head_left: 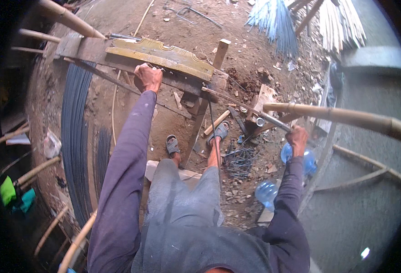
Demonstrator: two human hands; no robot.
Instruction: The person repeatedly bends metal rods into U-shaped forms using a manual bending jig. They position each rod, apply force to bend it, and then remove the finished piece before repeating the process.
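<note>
At the near edge of a narrow wooden tabletop [90, 51], we have our left fingers [148, 74] bent inward; how tightly they close, and on what, we cannot tell. To their right and nearer our body, our right fingers [296, 133] are wrapped firmly around one end of a long bar [248, 108], which slants away from them to the tabletop's right end. Just beyond our left fingers, a yellow carved board [159, 54] lies along the tabletop. Left of those fingers, we see a long bundle of dark rods [75, 136] on the ground. Just beyond our right fingers runs a thick bamboo pole [337, 116]; left of them sits a heap of bent metal pieces [239, 161], and nearer our body, a blue bottle [266, 193].
</note>
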